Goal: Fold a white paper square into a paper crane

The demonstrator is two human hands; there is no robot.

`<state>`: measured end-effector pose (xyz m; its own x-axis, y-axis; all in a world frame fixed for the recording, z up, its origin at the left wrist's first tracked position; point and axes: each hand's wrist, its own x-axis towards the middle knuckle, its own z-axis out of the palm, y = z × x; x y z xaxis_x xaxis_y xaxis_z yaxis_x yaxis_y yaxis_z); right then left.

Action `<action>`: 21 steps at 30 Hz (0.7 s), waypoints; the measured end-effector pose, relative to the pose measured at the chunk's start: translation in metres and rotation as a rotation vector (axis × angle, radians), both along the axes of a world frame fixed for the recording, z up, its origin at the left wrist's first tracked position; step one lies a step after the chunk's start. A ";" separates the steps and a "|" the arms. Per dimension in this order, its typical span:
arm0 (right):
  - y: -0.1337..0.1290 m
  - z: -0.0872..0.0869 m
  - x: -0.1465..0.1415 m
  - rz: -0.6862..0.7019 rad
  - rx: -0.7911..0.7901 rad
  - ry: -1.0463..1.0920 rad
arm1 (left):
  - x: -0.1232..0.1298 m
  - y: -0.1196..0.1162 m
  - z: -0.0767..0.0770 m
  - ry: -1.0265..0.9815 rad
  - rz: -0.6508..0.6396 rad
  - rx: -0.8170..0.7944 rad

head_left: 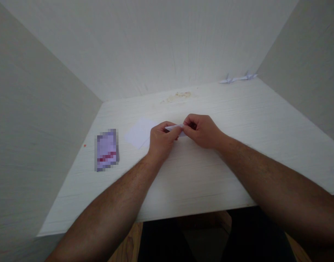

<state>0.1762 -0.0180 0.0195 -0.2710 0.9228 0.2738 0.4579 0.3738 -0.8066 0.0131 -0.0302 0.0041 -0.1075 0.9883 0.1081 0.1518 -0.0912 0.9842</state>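
A small piece of folded white paper (171,127) is held over the middle of the table. My left hand (162,140) is closed on it, the thumb pressing its upper side. On the paper's right end, my right hand (202,129) pinches with thumb and forefinger. Parts of the paper are hidden behind the fingers, so its full shape does not show. Just left of my left hand, flat white paper sheets (139,131) lie on the table, partly covered by that hand.
Two folded paper cranes (229,80) stand at the back right against the wall. A blurred purple packet (107,150) lies on the left of the white table (199,182). Walls enclose the back and both sides. A brownish stain (180,96) marks the rear.
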 end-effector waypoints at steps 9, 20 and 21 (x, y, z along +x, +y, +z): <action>0.002 0.001 0.001 0.015 -0.022 0.048 | -0.001 0.001 -0.001 -0.018 0.003 -0.010; 0.003 0.001 0.002 -0.003 -0.110 0.041 | 0.000 0.000 0.007 0.078 -0.015 -0.008; 0.004 0.002 0.002 0.005 -0.108 0.037 | 0.000 -0.001 0.007 0.079 -0.014 -0.013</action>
<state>0.1787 -0.0145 0.0216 -0.2670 0.9461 0.1832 0.4256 0.2863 -0.8584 0.0132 -0.0310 0.0115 -0.0850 0.9910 0.1034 0.2280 -0.0816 0.9702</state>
